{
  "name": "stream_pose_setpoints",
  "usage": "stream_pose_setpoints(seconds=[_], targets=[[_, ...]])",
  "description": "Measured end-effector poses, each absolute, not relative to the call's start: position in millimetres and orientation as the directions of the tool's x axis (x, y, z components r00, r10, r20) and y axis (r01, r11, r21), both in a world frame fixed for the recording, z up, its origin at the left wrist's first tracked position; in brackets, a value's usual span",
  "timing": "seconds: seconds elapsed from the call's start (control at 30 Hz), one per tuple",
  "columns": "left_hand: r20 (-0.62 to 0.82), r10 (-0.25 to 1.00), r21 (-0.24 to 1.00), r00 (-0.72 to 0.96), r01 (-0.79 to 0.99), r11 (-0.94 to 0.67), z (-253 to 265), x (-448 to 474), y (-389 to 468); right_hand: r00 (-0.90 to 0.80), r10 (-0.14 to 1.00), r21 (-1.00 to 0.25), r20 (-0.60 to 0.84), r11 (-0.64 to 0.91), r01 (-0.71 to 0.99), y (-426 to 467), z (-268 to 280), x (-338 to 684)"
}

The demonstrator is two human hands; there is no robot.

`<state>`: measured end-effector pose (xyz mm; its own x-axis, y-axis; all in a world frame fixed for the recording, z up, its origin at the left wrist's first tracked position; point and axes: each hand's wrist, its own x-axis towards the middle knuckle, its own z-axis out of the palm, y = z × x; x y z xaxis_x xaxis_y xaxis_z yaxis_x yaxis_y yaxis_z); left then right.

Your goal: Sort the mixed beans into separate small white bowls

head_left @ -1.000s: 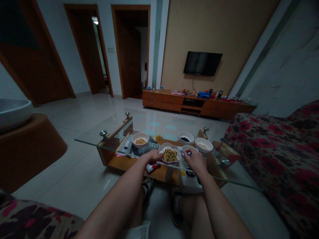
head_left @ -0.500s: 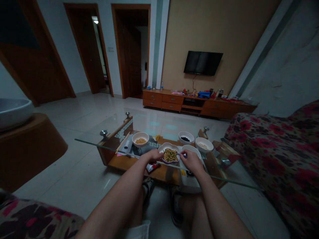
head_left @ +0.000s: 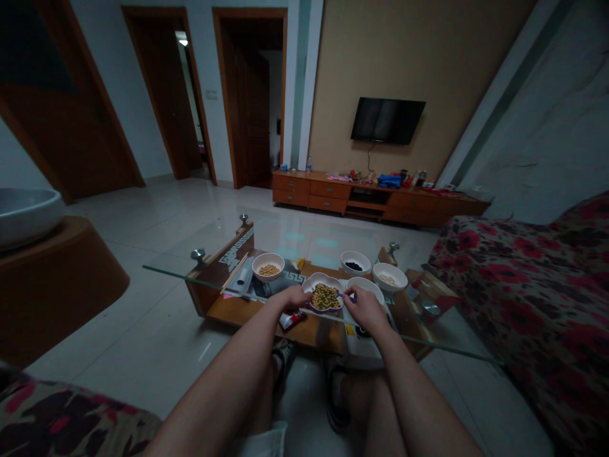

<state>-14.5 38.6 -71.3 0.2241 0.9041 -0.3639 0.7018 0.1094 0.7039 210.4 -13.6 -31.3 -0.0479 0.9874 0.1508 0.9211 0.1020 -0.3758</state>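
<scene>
A flower-shaped bowl of mixed yellow and green beans sits on the glass coffee table right in front of me. My left hand rests against the bowl's left rim, fingers curled on it. My right hand holds a small blue-purple tool whose tip reaches the bowl's right edge. Behind my right hand stands a white bowl, partly hidden. Farther back are a bowl of yellow beans, a bowl of black beans and a bowl of pale beans.
A floral sofa runs along the right. A low wooden TV cabinet and a wall TV stand at the back. A wooden stand with a grey basin is on the left. Papers lie on the shelf under the glass.
My right hand has moved left from beside the white bowl to the right edge of the mixed-bean bowl. The left hand has stayed on the bowl.
</scene>
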Motion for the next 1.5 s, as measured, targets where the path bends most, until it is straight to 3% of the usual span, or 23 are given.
stream_pose_setpoints(seconds=[0.13, 0.5, 0.8, 1.5], targets=[[-0.363, 0.889, 0.648, 0.280, 0.761, 0.025, -71, -15, 40, -0.074, 0.988, -0.356, 0.135, 0.119, 0.927, -13, -32, 210], [-0.352, 0.892, 0.622, 0.283, 0.783, -0.003, -68, -14, 39, -0.097, 0.994, -0.294, 0.057, 0.109, 0.949, -13, -34, 208], [-0.410, 0.872, 0.615, 0.269, 0.788, 0.046, -64, -14, 37, -0.085, 0.995, -0.260, 0.042, 0.093, 0.961, -13, -34, 204], [-0.367, 0.892, 0.591, 0.264, 0.806, 0.005, -62, -13, 37, -0.116, 0.993, -0.191, 0.013, 0.116, 0.975, -16, -31, 200]])
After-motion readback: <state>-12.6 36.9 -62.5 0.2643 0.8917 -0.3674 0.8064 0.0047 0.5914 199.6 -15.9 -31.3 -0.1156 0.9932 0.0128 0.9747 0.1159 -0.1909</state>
